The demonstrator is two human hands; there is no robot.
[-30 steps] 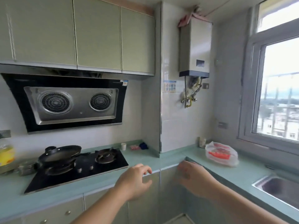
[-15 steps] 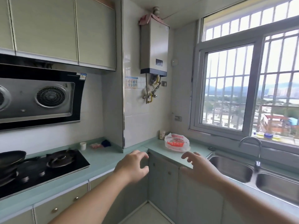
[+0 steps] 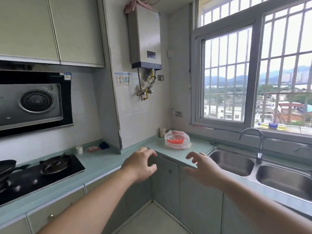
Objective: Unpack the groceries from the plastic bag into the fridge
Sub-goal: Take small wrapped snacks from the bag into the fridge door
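Head view has both hands raised over the corner of the table, neither touching anything. Left hand holds a loose, half-curled grip around nothing; right hand has its fingers spread wide, also bare. From the right hand the plastic bag lies at about 11 o'clock, from the left at about 1 o'clock, apart from both, on the table near the wall below the window. It is white, crinkled, with red print, slumped and bulging, with a small cup just beside it at its 10 o'clock. Compared with half a second ago, the bag sits nearer the hands and the right fingers have fanned out more.
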